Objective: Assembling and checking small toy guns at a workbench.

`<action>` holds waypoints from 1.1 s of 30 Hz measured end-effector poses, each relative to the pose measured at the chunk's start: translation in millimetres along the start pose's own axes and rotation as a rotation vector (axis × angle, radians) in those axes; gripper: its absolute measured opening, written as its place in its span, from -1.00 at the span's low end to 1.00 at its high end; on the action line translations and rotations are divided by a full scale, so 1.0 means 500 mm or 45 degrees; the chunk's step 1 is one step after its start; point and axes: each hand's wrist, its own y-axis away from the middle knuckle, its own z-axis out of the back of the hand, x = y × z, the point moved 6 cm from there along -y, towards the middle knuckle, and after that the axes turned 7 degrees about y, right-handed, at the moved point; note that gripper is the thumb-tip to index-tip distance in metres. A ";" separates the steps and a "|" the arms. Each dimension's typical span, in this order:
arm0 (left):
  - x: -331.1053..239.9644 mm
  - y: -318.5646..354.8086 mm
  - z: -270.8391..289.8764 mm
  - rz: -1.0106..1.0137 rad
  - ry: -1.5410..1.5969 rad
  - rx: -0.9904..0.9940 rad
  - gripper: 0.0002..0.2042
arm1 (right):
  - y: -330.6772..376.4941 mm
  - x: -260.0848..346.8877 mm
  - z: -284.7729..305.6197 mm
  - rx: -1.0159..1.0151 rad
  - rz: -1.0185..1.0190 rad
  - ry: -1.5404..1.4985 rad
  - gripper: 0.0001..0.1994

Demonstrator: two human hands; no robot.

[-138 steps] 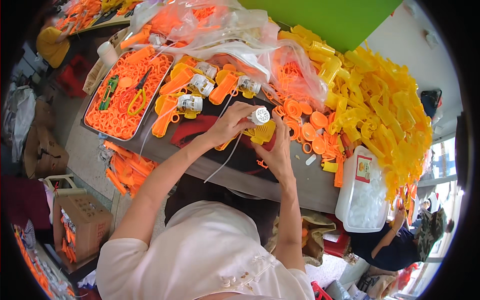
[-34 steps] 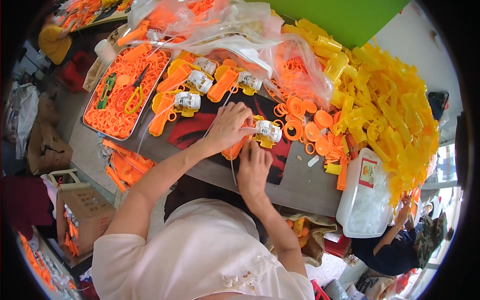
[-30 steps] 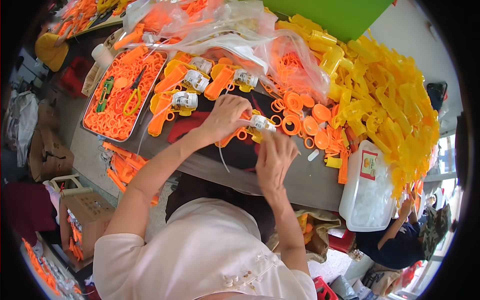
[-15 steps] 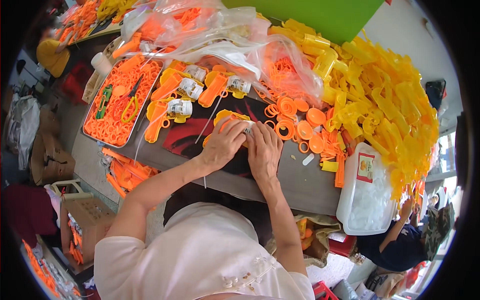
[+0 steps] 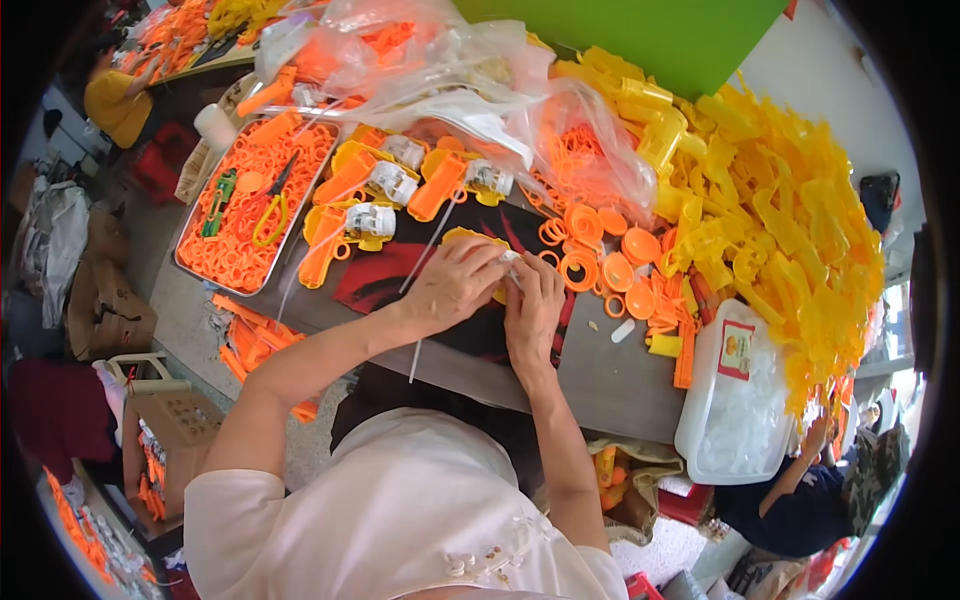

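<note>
While the left hand [image 5: 452, 285] and right hand [image 5: 535, 300] form one grip, clamped together on the largely hidden yellow-shelled piece [image 5: 466, 235] with its white end [image 5: 511, 257] at the frame's centre, even two-sided pressure should serve best, the white strip [image 5: 416, 361] below and orange discs [image 5: 617, 271] right of centre staying clear.

A bright green panel [image 5: 620, 40] rises beyond the far edge of the grey worktop [image 5: 615, 385]. Pale floor [image 5: 178, 312] shows past the worktop's left edge, bright windows [image 5: 896, 325] past its right.
</note>
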 end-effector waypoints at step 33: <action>-0.016 -0.057 -0.105 -0.181 0.193 0.234 -0.76 | -0.267 -0.350 0.182 -0.182 -0.347 0.054 -0.80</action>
